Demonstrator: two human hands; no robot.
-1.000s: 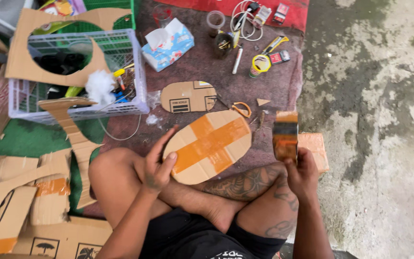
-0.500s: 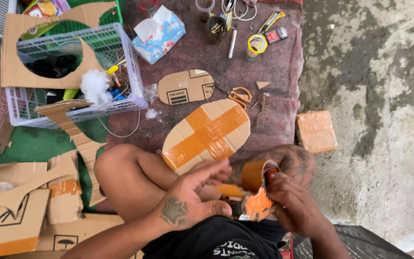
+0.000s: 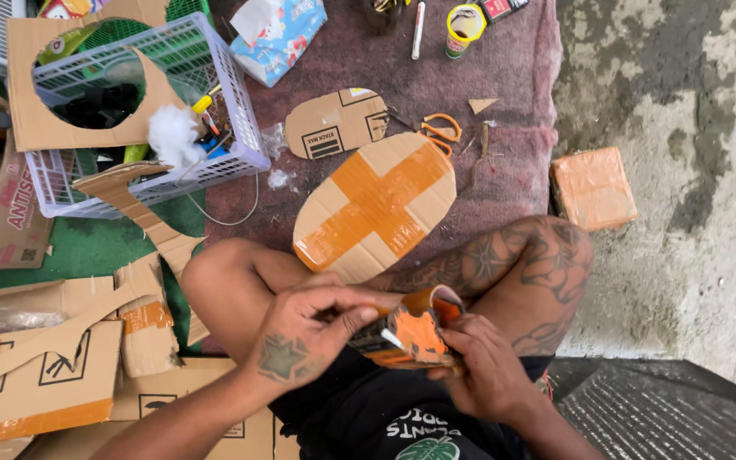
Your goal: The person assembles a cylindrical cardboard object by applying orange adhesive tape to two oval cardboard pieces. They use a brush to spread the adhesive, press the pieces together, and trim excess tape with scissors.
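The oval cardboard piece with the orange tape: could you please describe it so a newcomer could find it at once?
Start at the maroon mat spread on the floor. At its near edge, just beyond the seated person's knees, lies the oval cardboard piece. Unlike the smaller plain cardboard cutout behind it, it bears a broad cross of orange tape.

Bright, even daylight, soft shadows, sharp focus; the edges perhaps bend slightly.

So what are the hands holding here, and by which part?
Both hands grip an orange-brown tape roll in the lap: right hand cups its lower side, left hand pinches its left edge, seemingly the tape end.
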